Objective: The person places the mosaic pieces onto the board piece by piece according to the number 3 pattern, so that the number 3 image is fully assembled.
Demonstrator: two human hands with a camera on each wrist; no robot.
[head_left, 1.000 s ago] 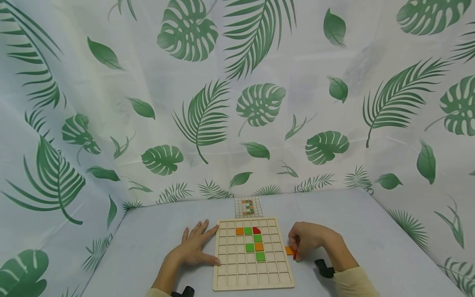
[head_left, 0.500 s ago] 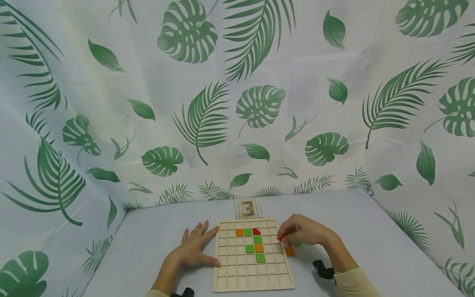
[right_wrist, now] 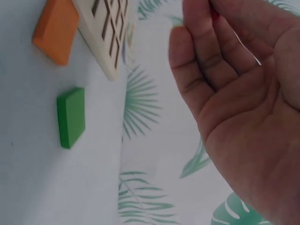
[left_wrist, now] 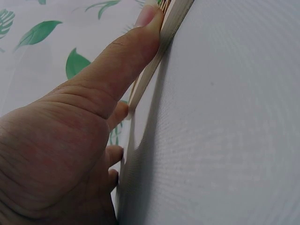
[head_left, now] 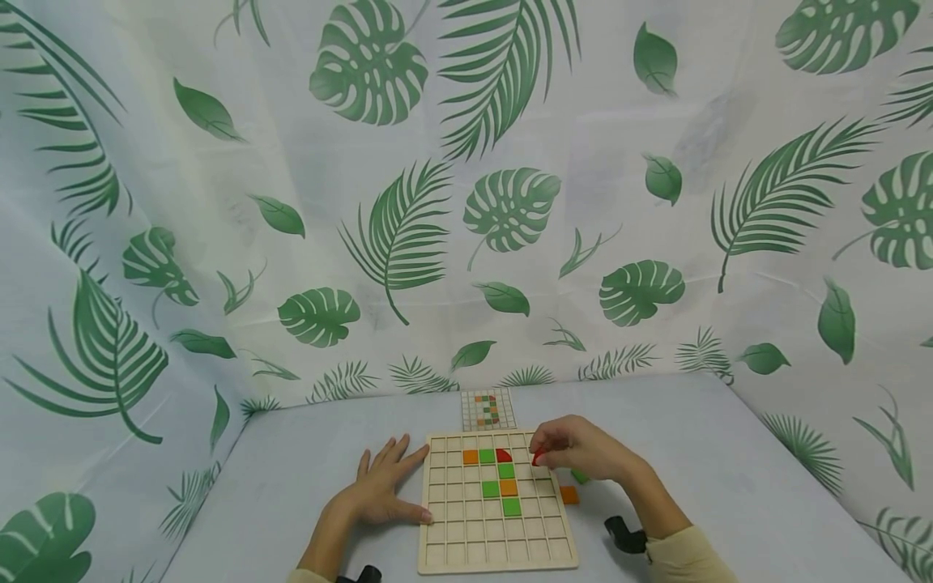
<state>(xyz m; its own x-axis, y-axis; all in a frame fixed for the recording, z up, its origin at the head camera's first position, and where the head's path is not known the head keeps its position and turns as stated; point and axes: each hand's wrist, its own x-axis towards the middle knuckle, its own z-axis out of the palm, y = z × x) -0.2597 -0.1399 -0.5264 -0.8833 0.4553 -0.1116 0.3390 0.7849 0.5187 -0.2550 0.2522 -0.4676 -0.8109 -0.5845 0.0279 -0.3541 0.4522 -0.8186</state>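
Observation:
My right hand (head_left: 586,450) pinches a small red tile (head_left: 538,457) between thumb and fingers, over the upper right part of a wooden grid board (head_left: 466,552). In the right wrist view only a sliver of red shows between the fingers. Spread out flat, my left hand (head_left: 377,488) touches the board's left edge with its thumb (left_wrist: 136,44) and index fingertip. Set in the grid are an orange tile (head_left: 470,457), a green tile (head_left: 487,456) and a red round-cornered tile (head_left: 504,456) in one row, with several green and orange tiles below them.
Right of the board lie a loose orange tile (head_left: 569,495) and a loose green tile (head_left: 579,476). Behind it rests a printed pattern card (head_left: 466,411) with a coloured grid. A leaf-printed cloth (head_left: 568,129) hangs around the pale table (head_left: 313,437).
My right hand has risen from the loose tiles and moved left over the board with the red tile. The loose green tile has come into sight. My left hand stays put.

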